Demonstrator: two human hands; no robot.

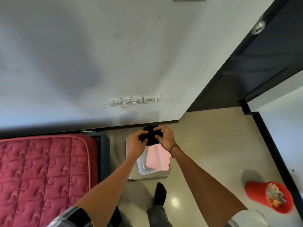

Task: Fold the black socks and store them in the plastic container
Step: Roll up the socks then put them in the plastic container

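Note:
A bunched pair of black socks is held in the air between both hands, above the floor near the wall. My left hand grips its left side and my right hand grips its right side, fingers curled over the fabric. Below the hands stands a clear plastic container on a small white stool, with a pink lid lying across its opening. Part of the container is hidden by my left forearm.
A red quilted mattress lies at the left. A red bin filled with scraps stands on the floor at the right. My foot in a black sock is on the tiled floor. A dark door stands open at the right.

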